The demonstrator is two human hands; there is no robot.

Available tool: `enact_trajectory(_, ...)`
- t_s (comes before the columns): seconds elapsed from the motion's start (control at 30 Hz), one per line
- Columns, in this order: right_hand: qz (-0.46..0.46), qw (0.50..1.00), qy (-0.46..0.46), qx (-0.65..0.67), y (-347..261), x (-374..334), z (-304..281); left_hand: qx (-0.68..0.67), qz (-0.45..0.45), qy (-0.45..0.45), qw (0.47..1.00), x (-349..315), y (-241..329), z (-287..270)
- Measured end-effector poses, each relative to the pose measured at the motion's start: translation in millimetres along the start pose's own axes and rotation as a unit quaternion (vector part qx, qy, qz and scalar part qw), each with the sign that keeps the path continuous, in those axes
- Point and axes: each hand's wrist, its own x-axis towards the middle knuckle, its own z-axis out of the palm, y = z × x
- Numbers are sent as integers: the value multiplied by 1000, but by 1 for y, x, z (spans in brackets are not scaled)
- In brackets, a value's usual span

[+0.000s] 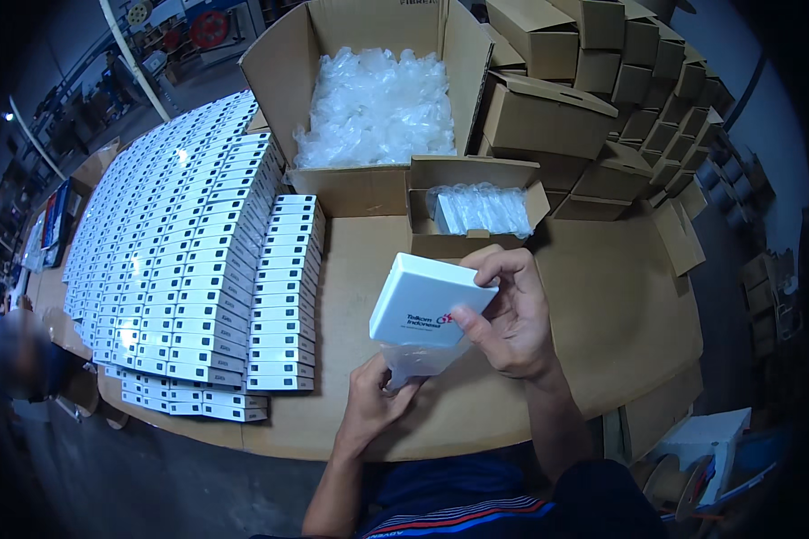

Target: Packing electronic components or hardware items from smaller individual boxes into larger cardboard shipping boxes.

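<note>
A flat white plastic box (422, 292) with small print on its face is tilted above the cardboard-covered table. My right hand (512, 314) grips its right edge, thumb on the front and fingers behind. Below it, my left hand (375, 400) pinches a clear plastic bag (413, 359), whose mouth is around the box's lower end. Just beyond my hands stands a small open carton (476, 242) with several bagged white boxes (485, 211) packed in a row.
Many white boxes with dark square marks (180, 251) stand in stacked rows on the left. A large open carton (283, 67) full of clear plastic bags (377, 108) sits at the back. Brown cartons (548, 112) pile up at back right. A person (18, 350) shows at far left.
</note>
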Motion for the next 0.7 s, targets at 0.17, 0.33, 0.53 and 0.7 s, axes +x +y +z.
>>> enact_trajectory(0.17,17,1000,14,13,8,-6,-9,-54,-39,15,998,-1,-4,-1)
enact_trajectory(0.33,19,1000,-5,7,15,-4,-20,-89,-67,4,994,-2,-8,1)
enact_trajectory(0.53,65,997,-7,-47,25,-1,-17,-98,-75,-15,992,1,3,2)
enact_trajectory(0.7,93,982,-22,-165,28,6,-9,-206,-91,-31,974,-4,-11,6)
